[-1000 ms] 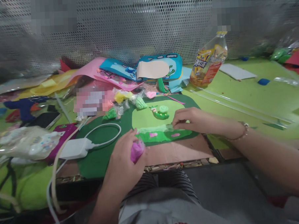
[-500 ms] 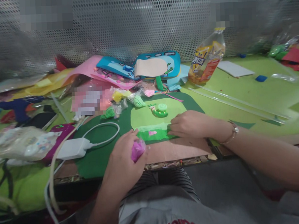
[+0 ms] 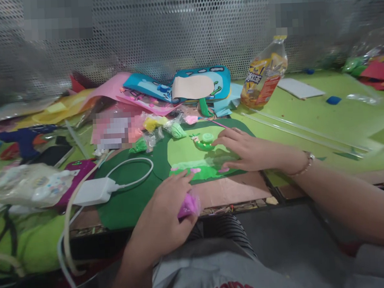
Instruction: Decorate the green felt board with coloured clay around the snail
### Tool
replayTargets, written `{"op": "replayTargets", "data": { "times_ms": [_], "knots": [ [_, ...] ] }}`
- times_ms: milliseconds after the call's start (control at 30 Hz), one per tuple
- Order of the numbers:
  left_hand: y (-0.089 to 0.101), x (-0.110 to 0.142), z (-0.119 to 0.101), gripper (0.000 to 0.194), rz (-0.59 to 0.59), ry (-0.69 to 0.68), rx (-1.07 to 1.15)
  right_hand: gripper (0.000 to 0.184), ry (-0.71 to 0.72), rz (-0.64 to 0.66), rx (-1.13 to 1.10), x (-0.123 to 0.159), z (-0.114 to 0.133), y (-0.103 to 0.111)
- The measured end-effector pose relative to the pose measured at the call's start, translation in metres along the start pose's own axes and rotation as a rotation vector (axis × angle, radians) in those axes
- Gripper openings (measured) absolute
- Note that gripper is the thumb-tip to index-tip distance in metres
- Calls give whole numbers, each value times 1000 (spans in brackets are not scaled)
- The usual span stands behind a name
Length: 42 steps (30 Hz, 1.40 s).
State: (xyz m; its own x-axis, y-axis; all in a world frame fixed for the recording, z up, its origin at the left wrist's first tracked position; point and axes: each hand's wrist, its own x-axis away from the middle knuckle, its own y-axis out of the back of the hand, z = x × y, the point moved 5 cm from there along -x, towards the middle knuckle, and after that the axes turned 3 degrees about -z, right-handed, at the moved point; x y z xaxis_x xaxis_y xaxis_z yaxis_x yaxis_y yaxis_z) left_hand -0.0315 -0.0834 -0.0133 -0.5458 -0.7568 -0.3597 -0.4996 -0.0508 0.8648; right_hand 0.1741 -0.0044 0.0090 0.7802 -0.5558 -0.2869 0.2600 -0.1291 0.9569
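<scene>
My left hand (image 3: 161,211) curls around a lump of purple clay (image 3: 189,205) in clear plastic, its index finger reaching toward the near edge of the green clay strip (image 3: 203,174). Small pink clay pieces (image 3: 195,170) lie on that strip, at its left, middle and right. Over the right part of the light green panel (image 3: 181,149), my right hand (image 3: 251,152) has its fingers spread, fingertips beside a green clay snail (image 3: 206,142). Whether those fingertips touch the snail, I cannot tell. Beneath the panel lies a dark green sheet (image 3: 125,208).
Behind the panel are wrapped clay lumps (image 3: 178,130) and blue picture sheets (image 3: 221,75). A plastic bottle (image 3: 264,83) leans at the back, with clear rods (image 3: 306,132) in front of it. On the left sit a white charger (image 3: 94,191), cables and a phone (image 3: 51,155).
My right hand has lifted off the strip's right end and moved up beside the snail, its fingers spreading. My left hand has shifted slightly right and nearer, uncovering the strip's left end.
</scene>
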Motion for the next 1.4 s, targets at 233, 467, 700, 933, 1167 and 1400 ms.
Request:
{"op": "replayTargets", "data": {
  "times_ms": [233, 467, 700, 933, 1167, 1400],
  "knots": [
    [-1, -1, -3, 36, 79, -44, -10, 82, -117, 92, 26, 3, -8, -15],
    [-2, -2, -3, 37, 81, -28, -9, 78, -174, 107, -11, 0, -15, -19],
    [0, -3, -3, 38, 73, -23, -6, 81, -151, 91, 24, 1, -15, -19],
    [0, -3, -5, 36, 68, -38, -4, 85, -171, 91, 98, 4, -15, -19],
    [0, -3, -3, 43, 62, -15, 3, 86, -201, 66, 99, 1, -12, -19],
    [0, -2, -3, 42, 61, -30, -23, 86, -207, 38, 118, 0, -8, -19]
  ]
}}
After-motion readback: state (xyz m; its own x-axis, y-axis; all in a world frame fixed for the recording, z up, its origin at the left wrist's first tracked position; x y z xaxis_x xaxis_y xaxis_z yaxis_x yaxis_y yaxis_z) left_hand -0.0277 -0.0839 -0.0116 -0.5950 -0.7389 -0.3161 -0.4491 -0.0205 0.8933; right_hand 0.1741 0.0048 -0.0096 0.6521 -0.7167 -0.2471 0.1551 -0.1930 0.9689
